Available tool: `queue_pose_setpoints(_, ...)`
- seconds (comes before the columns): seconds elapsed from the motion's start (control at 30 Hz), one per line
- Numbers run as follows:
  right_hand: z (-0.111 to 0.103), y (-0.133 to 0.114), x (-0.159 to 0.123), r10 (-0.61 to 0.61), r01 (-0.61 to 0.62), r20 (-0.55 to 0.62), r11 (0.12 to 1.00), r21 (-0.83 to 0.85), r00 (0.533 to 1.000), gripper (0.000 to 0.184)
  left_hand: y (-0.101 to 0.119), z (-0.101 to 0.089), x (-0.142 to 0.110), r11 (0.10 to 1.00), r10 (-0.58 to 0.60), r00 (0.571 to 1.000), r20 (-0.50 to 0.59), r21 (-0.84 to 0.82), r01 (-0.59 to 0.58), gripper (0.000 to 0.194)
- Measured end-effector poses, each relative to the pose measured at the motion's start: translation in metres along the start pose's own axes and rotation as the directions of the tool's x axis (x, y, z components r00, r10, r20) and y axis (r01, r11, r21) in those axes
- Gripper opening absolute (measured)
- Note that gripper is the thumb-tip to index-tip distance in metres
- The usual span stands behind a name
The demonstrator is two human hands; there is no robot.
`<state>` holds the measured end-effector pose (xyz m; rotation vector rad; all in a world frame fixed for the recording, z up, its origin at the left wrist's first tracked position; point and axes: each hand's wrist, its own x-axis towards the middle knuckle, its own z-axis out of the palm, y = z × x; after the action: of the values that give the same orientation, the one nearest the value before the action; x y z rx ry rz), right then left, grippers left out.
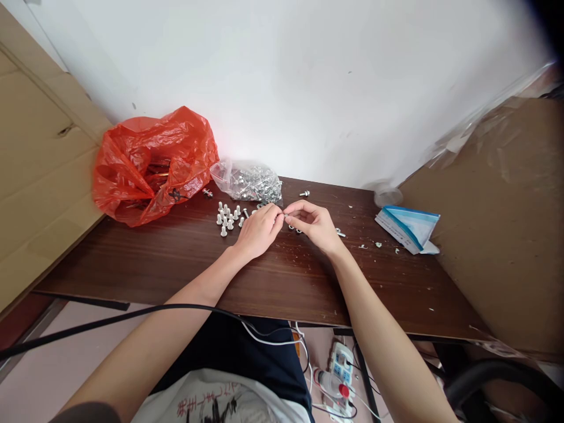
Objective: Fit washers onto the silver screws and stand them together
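Note:
My left hand (pixel 261 230) and my right hand (pixel 316 225) meet fingertip to fingertip over the table. Both are closed in a pinch around a tiny metal piece, mostly covered by the fingers, whose kind I cannot make out. Just left of my left hand, several silvery bolts (pixel 230 225) stand on their heads in a loose cluster. Small nuts or washers (pixel 298 231) lie under my right hand, partly hidden by it. Beyond the hands rests a single bolt (pixel 305 193), and another small metal fastener (pixel 339 233) lies to the right.
A clear bag of metal fasteners (pixel 255 182) lies against the wall, beside a red plastic bag (pixel 154 164). On the right are a blue-edged zip bag (pixel 408 228) and a clear round container (pixel 388 195). Cardboard (pixel 493 223) borders the brown table (pixel 273 288). A black cable (pixel 132 314) crosses in front.

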<state>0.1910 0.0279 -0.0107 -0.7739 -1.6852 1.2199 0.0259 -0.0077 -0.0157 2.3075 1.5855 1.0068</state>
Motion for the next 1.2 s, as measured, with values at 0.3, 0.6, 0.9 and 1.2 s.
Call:
queue_pose_setpoints(0.3,0.002,0.003,0.001,-0.017,0.017,-0.002,0.999,0.029,1.000,0.033,-0.002,0.002,-0.001,1.000,0.005,1.000,0.027,0.021,-0.005,0.028)
queue_pose_setpoints(0.6,0.005,0.001,0.000,-0.110,0.110,-0.010,0.994,-0.005,0.994,0.014,-0.001,0.001,-0.001,0.998,-0.030,0.998,0.061,0.060,0.026,0.028)
queue_pose_setpoints(0.9,0.015,0.001,-0.001,-0.050,0.055,-0.127,0.998,0.042,0.991,0.027,0.000,0.000,-0.003,0.994,-0.036,0.994,0.105,0.103,0.025,0.025)
queue_pose_setpoints(1.2,0.011,0.007,0.001,0.004,-0.016,-0.119,0.995,-0.099,0.993,0.036,0.005,-0.004,-0.002,0.993,-0.072,0.988,0.138,0.102,0.058,0.028)
